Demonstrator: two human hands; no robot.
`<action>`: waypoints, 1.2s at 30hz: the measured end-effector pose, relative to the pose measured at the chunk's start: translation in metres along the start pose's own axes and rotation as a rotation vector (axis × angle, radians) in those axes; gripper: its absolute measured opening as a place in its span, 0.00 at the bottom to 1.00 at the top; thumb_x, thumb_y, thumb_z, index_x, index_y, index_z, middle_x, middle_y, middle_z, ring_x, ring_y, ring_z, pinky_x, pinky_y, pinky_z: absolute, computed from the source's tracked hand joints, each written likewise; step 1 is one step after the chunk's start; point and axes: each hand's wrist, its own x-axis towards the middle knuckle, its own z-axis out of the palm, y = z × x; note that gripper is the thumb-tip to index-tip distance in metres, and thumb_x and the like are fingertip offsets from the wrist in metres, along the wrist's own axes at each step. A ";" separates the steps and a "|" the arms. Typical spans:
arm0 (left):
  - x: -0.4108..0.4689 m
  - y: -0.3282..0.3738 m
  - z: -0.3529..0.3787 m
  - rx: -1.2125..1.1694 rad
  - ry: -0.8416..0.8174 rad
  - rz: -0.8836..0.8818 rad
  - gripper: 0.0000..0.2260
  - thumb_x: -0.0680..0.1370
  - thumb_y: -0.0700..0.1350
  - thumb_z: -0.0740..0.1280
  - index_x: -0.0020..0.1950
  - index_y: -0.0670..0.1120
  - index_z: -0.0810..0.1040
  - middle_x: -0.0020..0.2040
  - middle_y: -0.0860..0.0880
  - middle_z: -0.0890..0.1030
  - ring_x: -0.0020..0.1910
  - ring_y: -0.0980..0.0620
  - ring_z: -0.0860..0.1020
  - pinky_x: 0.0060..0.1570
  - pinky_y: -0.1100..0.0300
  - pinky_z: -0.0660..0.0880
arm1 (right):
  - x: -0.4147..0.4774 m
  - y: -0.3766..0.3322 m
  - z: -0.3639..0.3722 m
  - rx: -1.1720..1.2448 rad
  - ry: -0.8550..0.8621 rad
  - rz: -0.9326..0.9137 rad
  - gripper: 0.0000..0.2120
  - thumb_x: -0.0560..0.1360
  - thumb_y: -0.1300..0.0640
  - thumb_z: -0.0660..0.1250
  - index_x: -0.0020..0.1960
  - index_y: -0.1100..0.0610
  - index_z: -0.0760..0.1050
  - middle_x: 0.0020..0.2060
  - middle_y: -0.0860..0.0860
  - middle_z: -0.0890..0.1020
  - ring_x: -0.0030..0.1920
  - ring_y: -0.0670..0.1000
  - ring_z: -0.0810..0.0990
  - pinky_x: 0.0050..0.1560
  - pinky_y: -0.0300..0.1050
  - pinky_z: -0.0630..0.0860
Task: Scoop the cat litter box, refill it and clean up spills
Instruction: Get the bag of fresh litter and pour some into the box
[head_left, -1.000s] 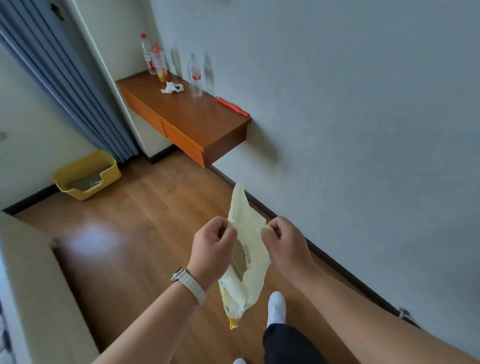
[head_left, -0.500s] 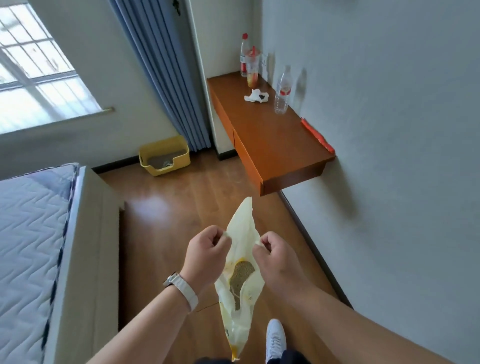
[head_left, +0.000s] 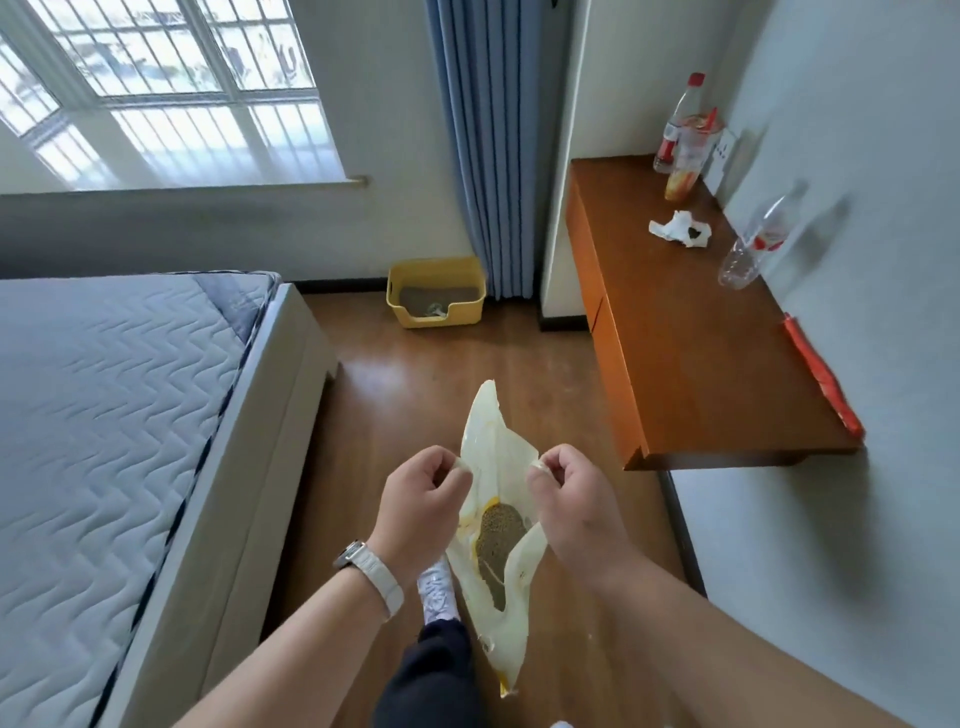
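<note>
Kid: What are the hands doing?

Helper: Both hands hold the bag (head_left: 493, 441). The left hand (head_left: 421, 499) pinches one side of the top edge with curled fingers. The right hand (head_left: 571, 499) pinches the other side. They pull the top apart, so the bag hangs open in front of the person, above the floor (head_left: 545, 374).

Kid: What is in it?

Helper: Brown litter (head_left: 498, 530), down low in the bag. It looks like only a little.

Kid: And where is the litter box?

Helper: The litter box (head_left: 470, 312) is yellow. It sits on the floor far ahead, by the wall, just beside the blue curtain (head_left: 493, 156). It has some litter in it. Something pale lies in it too, but I cannot tell what.

Kid: What is the good way to do this part?

Helper: I think the job now is to bring the bag to the box and pour. Hold the bag upright on the walk, so nothing falls out. Walk between the bed (head_left: 130, 389) and the wooden shelf (head_left: 691, 353). Get down low, close to the box. Then tip one corner slowly over the middle.

Kid: What can go wrong?

Helper: The bag looks thin and floppy. A quick tip may send bits over the side, and then there is more to sweep.
</note>
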 end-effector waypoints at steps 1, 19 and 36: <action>0.017 -0.002 -0.003 -0.012 -0.002 -0.004 0.11 0.75 0.38 0.65 0.32 0.42 0.71 0.24 0.57 0.68 0.25 0.59 0.64 0.26 0.66 0.64 | 0.017 -0.003 0.005 -0.002 -0.002 -0.001 0.07 0.79 0.57 0.62 0.45 0.60 0.73 0.30 0.53 0.74 0.28 0.43 0.70 0.28 0.39 0.69; 0.329 0.017 -0.101 -0.129 -0.107 -0.022 0.11 0.77 0.40 0.65 0.34 0.44 0.73 0.25 0.57 0.69 0.25 0.58 0.65 0.26 0.65 0.65 | 0.296 -0.117 0.108 -0.108 0.072 0.000 0.09 0.79 0.57 0.62 0.41 0.60 0.72 0.26 0.46 0.70 0.25 0.42 0.67 0.26 0.36 0.64; 0.575 0.033 -0.102 0.021 0.060 -0.195 0.09 0.77 0.42 0.66 0.38 0.40 0.76 0.29 0.50 0.73 0.29 0.54 0.69 0.27 0.65 0.67 | 0.580 -0.133 0.124 0.002 -0.104 -0.005 0.09 0.78 0.60 0.64 0.39 0.60 0.71 0.28 0.48 0.69 0.27 0.42 0.65 0.27 0.36 0.65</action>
